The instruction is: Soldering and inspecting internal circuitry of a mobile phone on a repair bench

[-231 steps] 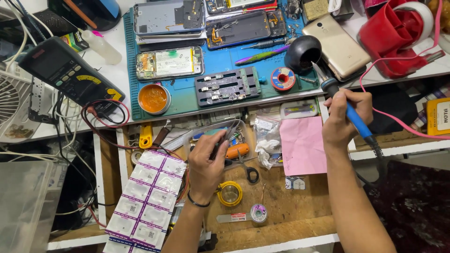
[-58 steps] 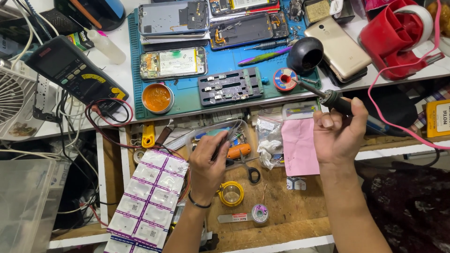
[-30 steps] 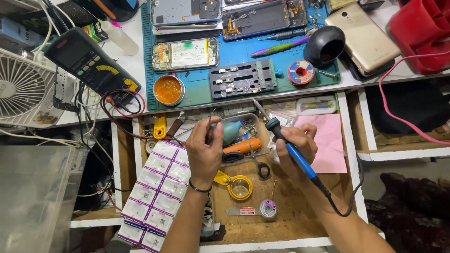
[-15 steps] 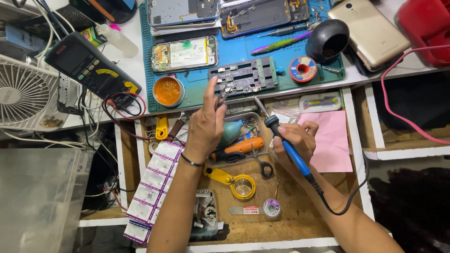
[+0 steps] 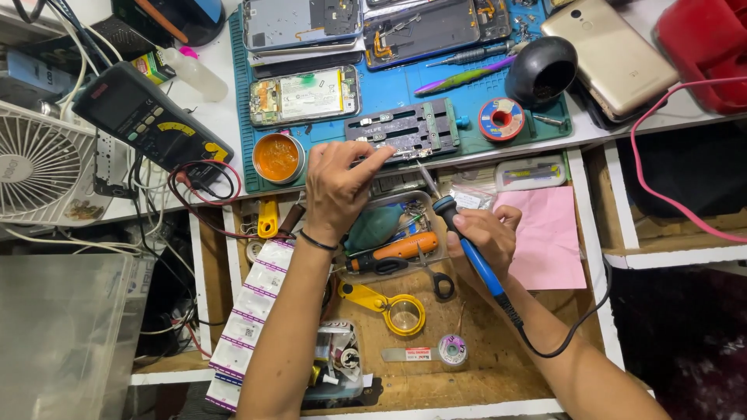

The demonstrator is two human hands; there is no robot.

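Blue-handled soldering iron [image 5: 486, 278] with black collar and thin metal tip, gripped pen-style in the right hand [image 5: 484, 232] above the open wooden drawer, just near of the counter edge, tip angled far-left toward the grey metal board-holding fixture [image 5: 408, 131] on the blue-green work mat [image 5: 475, 97]. Fingers [image 5: 465, 225] of that hand wrapped and pressed together around the handle, thumb up by the collar. Left hand [image 5: 338, 187] over the near edge of the mat, fingers [image 5: 375, 155] loosely curled with the forefinger stretched to the fixture's near-left corner, touching or nearly so. Probably best done with the right wrist braced on the drawer front, grip kept behind the collar, tip brought in shallow and well apart from the left fingertips, cord left slack and away from the pink paper sheet [image 5: 548, 241]. Round tin of orange flux [image 5: 278, 157] just left of the left hand and small red solder spool [image 5: 500, 120] right of the fixture, both within easy reach. Hard to make out: whether the left fingertips pinch anything small, whether a board sits in the fixture, and whether the tip is tinned or hot. Opened phones at the far edge cut off by the frame; black cord lost under the right forearm.
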